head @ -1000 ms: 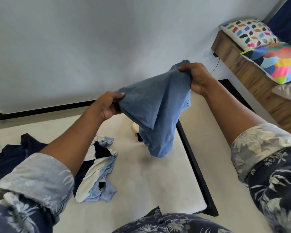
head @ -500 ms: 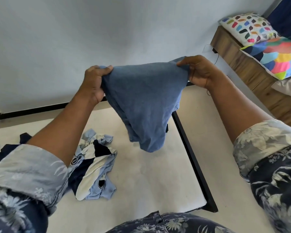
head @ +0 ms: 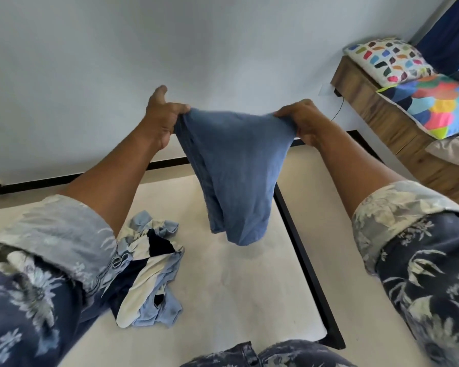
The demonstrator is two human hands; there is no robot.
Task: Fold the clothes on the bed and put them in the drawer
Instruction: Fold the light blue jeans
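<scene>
Blue garment (head: 233, 178) above bed (head: 236, 292)

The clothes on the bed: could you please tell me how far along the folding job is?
Nothing folded is in view, and no drawer shows. In hand: the left hand and right hand hold the blue garment by its top edge, hanging above the bed. Left: the crumpled striped garment lies unfolded on the bed.

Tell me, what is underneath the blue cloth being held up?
Bare pale mattress lies below the blue cloth, which hangs clear of it from the left hand and right hand. What lies directly behind the cloth is covered.
</scene>
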